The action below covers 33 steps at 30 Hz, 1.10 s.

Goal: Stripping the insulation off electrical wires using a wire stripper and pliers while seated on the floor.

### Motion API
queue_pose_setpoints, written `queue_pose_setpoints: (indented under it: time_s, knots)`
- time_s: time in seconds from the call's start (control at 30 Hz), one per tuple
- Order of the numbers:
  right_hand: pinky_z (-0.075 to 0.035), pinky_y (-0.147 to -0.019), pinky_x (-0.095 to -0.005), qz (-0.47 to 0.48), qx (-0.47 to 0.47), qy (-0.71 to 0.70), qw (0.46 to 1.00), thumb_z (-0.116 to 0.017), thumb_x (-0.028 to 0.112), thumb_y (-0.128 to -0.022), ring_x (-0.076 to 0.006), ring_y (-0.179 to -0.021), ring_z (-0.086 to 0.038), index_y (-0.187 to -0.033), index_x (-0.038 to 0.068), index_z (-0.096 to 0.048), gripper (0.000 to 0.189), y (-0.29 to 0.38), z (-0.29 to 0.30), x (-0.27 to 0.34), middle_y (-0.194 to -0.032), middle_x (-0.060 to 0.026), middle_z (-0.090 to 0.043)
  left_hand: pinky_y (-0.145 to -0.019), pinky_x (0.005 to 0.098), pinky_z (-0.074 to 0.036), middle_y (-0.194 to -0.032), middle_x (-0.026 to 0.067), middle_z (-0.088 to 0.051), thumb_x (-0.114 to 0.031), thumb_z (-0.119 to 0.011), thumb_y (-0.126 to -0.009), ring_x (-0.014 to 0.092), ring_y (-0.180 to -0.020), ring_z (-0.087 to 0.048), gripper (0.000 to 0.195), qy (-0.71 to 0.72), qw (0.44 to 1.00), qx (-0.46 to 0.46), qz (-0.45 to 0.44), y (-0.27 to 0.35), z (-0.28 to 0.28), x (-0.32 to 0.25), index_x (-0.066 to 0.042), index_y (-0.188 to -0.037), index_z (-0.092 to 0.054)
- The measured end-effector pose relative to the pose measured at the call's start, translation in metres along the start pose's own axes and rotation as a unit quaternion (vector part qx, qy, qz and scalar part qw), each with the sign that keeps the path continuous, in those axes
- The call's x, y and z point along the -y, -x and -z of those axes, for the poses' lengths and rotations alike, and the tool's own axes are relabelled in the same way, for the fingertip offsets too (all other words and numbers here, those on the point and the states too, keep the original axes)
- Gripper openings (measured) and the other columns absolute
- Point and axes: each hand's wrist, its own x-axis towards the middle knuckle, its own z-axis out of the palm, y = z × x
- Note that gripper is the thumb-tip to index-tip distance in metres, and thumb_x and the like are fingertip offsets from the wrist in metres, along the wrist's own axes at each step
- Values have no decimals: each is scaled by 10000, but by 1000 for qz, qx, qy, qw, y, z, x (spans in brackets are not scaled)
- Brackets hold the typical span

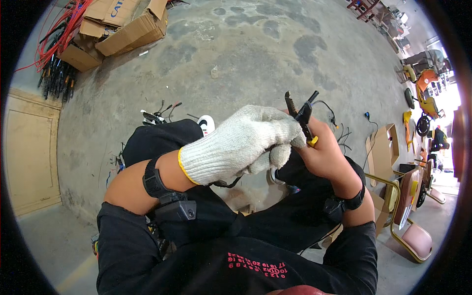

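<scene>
My left hand (245,138) wears a white knit glove with a yellow-edged cuff. Its fingers are curled in against the tool, apparently round a black cable (233,183) that loops out beneath the glove. Bare, my right hand (320,151) grips hand pliers, probably wire strippers (304,115), with dark toothed jaws spread apart and pointing away from me. A small yellow part (312,141) shows at the grip; the handles are mostly hidden by my fingers. Beside the jaws, a short black cable end (313,96) sticks up. Where it passes between my hands is hidden.
Cut black cable pieces (344,138) and a plugged lead (367,115) lie on the concrete floor (243,70). Cardboard boxes (132,37) and red cables (73,27) stand far left. A gold-framed chair (416,239) stands at right, near an open carton (383,145).
</scene>
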Motion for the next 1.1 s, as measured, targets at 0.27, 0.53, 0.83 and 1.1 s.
queue_pose_setpoints:
  time_s: [0.27,0.53,0.83,1.1]
  knots:
    - [-492,-718,-380,-78,-29,78,993,-593,25,-845,-370,-742,-612,-1110,-9,-595,267,3,4,12,-832,-242,-629,-480,199,-393,-720,-8,-609,-296,-565,-1011,39,-535,-501,288,-41,996,-54,-57,-1,-11,7,-40,-1100,-661]
    - [-500,-722,-411,-46,-38,80,995,-591,11,-833,-454,-812,-612,-1115,-11,-591,282,-2,-3,4,-871,-253,-634,-448,205,-344,-686,-13,-602,-274,-579,-1001,39,-501,-467,274,-79,992,-66,-71,-1,-4,6,-29,-1089,-663]
    - [-512,-789,-375,29,-10,24,999,-551,-75,-821,-382,-906,-655,-1295,27,-574,486,-3,-1,-1,-1033,-248,-649,-370,219,-283,-609,-9,-588,-292,-577,-993,50,-406,-414,262,2,1000,-22,-18,3,-1,2,-61,-1001,-699]
    - [-510,-793,-351,50,-24,32,998,-551,-68,-831,-375,-907,-656,-1292,26,-577,471,-3,0,-4,-1080,-234,-659,-345,220,-285,-601,-3,-594,-286,-576,-1000,45,-391,-431,258,33,999,3,16,0,0,1,-57,-1009,-694]
